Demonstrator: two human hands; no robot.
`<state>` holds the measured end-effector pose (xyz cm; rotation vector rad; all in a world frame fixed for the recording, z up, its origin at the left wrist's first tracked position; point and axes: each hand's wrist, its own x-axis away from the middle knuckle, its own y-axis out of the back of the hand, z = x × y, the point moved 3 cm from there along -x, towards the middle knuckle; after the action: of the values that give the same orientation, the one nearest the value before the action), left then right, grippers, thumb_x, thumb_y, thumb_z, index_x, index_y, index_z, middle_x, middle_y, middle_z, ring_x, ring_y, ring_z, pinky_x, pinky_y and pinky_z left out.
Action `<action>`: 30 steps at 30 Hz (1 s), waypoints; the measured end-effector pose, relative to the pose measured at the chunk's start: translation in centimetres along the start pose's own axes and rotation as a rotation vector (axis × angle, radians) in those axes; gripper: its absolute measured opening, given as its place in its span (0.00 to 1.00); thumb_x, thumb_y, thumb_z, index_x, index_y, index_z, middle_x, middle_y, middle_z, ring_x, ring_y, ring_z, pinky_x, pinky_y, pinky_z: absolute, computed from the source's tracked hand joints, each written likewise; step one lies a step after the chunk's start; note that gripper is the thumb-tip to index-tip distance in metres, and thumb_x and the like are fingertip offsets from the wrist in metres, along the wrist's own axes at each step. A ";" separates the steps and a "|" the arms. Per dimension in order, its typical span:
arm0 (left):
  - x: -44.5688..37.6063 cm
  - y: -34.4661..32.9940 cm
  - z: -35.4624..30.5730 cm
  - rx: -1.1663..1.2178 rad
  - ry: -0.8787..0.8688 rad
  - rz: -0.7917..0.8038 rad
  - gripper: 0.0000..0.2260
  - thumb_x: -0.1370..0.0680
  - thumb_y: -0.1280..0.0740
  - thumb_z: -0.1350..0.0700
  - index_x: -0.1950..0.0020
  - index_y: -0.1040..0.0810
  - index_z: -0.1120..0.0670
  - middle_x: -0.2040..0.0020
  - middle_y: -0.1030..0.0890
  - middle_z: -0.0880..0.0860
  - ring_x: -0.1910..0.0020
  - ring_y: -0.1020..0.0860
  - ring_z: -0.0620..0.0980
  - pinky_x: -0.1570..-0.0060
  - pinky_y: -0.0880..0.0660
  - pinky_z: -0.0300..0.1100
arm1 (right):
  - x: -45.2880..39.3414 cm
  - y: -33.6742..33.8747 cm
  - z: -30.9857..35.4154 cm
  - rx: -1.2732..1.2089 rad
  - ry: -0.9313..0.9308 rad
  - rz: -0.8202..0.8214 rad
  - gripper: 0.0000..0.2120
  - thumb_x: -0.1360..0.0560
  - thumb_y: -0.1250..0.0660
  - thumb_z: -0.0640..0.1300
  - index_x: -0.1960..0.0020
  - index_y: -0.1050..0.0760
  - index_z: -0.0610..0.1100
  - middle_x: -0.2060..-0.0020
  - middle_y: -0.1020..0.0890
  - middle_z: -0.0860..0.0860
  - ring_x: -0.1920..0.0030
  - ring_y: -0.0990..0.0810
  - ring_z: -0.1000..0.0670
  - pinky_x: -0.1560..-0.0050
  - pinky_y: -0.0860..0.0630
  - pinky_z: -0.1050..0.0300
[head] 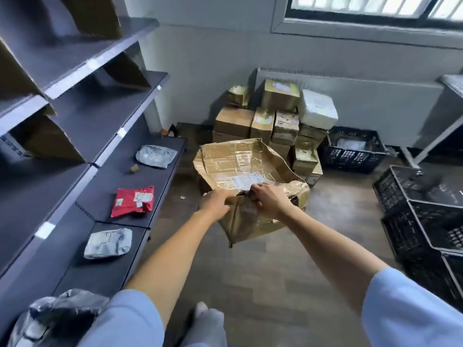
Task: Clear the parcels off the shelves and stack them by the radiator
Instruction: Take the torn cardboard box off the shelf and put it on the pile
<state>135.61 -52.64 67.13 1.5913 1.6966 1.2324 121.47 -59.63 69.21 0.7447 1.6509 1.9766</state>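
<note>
Crumpled brown cardboard, glossy with tape: that is the big flattened box (250, 176) I carry in front of me. My left hand (215, 202) and right hand (269, 200) both pinch its near edge, close together, fingers curled over the fold. It hangs above the floor, long side running away from me toward the stacked cardboard parcels (273, 121) against the white radiator (350, 96), straight ahead. I judge neither hand nearer. A red flat packet (132, 201) waits near the dark shelf's (160, 186) front edge.
</note>
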 end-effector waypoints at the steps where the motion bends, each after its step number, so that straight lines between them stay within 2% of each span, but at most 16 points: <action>1: -2.2 0.6 0.2 -0.022 -0.012 0.002 0.12 0.26 0.34 0.57 0.44 0.20 0.47 0.44 0.18 0.53 0.43 0.22 0.55 0.44 0.25 0.46 | -1.8 0.1 -1.0 -0.006 -0.010 -0.009 0.13 0.31 0.36 0.43 0.47 0.28 0.40 0.49 0.20 0.42 0.46 0.23 0.42 0.54 0.25 0.50; 8: -19.1 5.8 4.5 -0.085 -0.052 0.036 0.13 0.24 0.35 0.56 0.41 0.20 0.46 0.44 0.19 0.53 0.42 0.22 0.54 0.44 0.26 0.45 | -18.6 0.9 -6.0 -0.015 -0.015 -0.027 0.11 0.29 0.37 0.42 0.47 0.28 0.41 0.49 0.20 0.43 0.47 0.22 0.42 0.56 0.27 0.53; 13: -31.3 11.2 6.4 -0.205 -0.109 0.085 0.09 0.25 0.36 0.57 0.47 0.20 0.51 0.46 0.19 0.54 0.44 0.22 0.56 0.47 0.27 0.44 | -29.7 2.5 -9.2 -0.051 -0.073 -0.062 0.15 0.26 0.37 0.46 0.42 0.29 0.43 0.48 0.23 0.44 0.46 0.24 0.43 0.54 0.27 0.52; 19: -44.5 13.4 7.5 -0.243 -0.187 0.086 0.17 0.25 0.36 0.58 0.36 0.23 0.50 0.38 0.23 0.55 0.40 0.24 0.56 0.40 0.26 0.46 | -40.8 2.8 -15.4 -0.043 -0.086 -0.070 0.19 0.26 0.37 0.49 0.39 0.30 0.42 0.47 0.24 0.43 0.44 0.25 0.43 0.53 0.29 0.51; 24: -55.9 13.7 9.1 -0.274 -0.162 0.125 0.17 0.24 0.35 0.57 0.35 0.24 0.49 0.37 0.22 0.54 0.39 0.24 0.55 0.39 0.27 0.45 | -50.8 2.4 -21.1 -0.035 -0.060 -0.029 0.17 0.25 0.38 0.49 0.38 0.31 0.43 0.47 0.25 0.43 0.44 0.26 0.42 0.52 0.29 0.50; 30: -68.2 14.7 11.1 -0.354 -0.120 0.203 0.18 0.22 0.38 0.55 0.32 0.27 0.48 0.34 0.28 0.51 0.35 0.29 0.53 0.37 0.30 0.47 | -62.8 1.3 -26.3 -0.088 -0.036 0.105 0.18 0.26 0.38 0.48 0.39 0.32 0.41 0.45 0.24 0.43 0.43 0.25 0.42 0.52 0.28 0.50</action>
<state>165.22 -116.34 59.90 1.6068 1.1864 1.4134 151.14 -120.18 59.74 0.8439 1.5222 2.0808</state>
